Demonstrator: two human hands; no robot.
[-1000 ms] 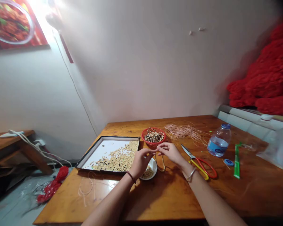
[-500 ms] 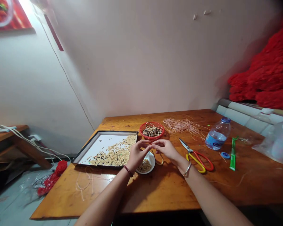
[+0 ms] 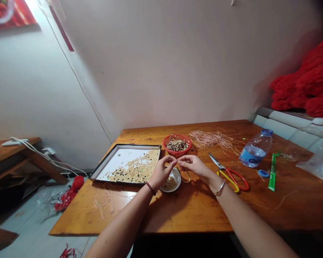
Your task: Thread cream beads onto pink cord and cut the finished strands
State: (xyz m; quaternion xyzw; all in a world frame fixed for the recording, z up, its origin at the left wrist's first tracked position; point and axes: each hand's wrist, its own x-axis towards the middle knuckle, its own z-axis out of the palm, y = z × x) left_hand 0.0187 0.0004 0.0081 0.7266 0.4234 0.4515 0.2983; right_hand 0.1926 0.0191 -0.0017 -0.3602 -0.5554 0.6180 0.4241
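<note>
My left hand (image 3: 163,171) and my right hand (image 3: 196,167) meet fingertip to fingertip above a small white bowl (image 3: 179,182). Tan beads (image 3: 169,184) lie in the bowl. From the fingers of my right hand a string of beads (image 3: 188,176) hangs in a curve beside the bowl. My left thumb and forefinger are pinched; what is between them is too small to make out. A thin pale thread shows below the left fingers.
Left of the bowl lies a black-rimmed tray (image 3: 111,156) of loose beads. Behind stands a red basket (image 3: 188,148) of bead strings, near a pink cord bundle (image 3: 211,139). Scissors (image 3: 233,178), a water bottle (image 3: 254,150), blue cap (image 3: 263,173) and green packet (image 3: 272,175) are right.
The view has shifted, so the table and everything on it sit slightly further right and higher. My hands stay together above the bowl, with fingertips a little further apart.
</note>
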